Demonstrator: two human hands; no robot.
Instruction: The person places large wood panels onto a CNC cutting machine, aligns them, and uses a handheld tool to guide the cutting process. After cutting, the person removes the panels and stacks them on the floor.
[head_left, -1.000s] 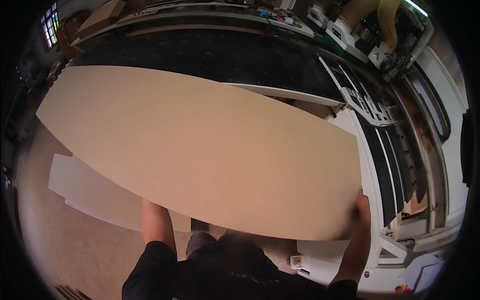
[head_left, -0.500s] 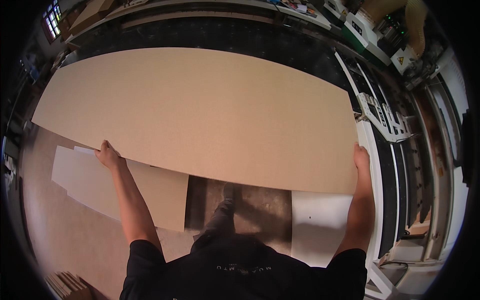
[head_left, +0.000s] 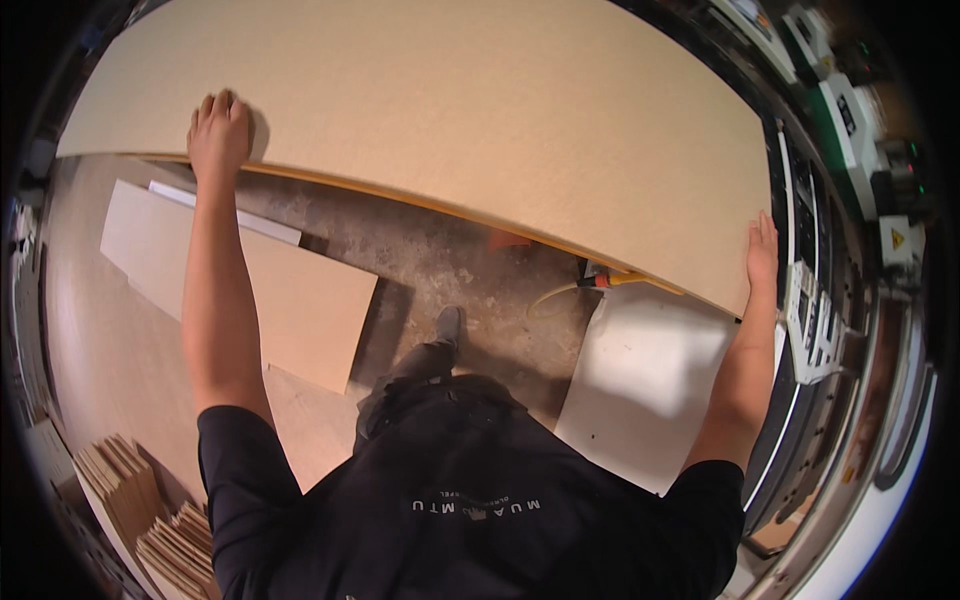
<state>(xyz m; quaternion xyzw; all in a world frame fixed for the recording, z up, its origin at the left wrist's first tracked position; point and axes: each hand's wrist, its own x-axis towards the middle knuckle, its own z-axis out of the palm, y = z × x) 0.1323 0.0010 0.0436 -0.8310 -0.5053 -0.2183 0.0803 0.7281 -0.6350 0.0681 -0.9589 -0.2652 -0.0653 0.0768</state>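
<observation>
A large tan fibreboard sheet (head_left: 470, 110) lies across a work surface in front of me, covering most of it. My left hand (head_left: 219, 135) rests on top of the sheet near its front edge, palm down, with the fingers stretched out. At the sheet's right end, close to the front corner, my right hand (head_left: 762, 258) presses against the side edge with straight fingers. Neither hand is wrapped round anything. Beneath the sheet's front edge runs a narrow yellow-orange strip (head_left: 400, 194), probably the edge of what supports it.
Cut boards (head_left: 290, 285) lie low at the left, with stacked brown strips (head_left: 125, 480) at lower left. A white panel (head_left: 640, 375) sits low between my body and right arm. Near it are a yellow-and-red tool (head_left: 605, 281) and hose. Machine parts (head_left: 812, 315) line the right side.
The sheet has moved forward and its front edge is lowered onto the support. My left hand has gone from gripping the edge to lying flat on top. My right hand's fingers have straightened.
</observation>
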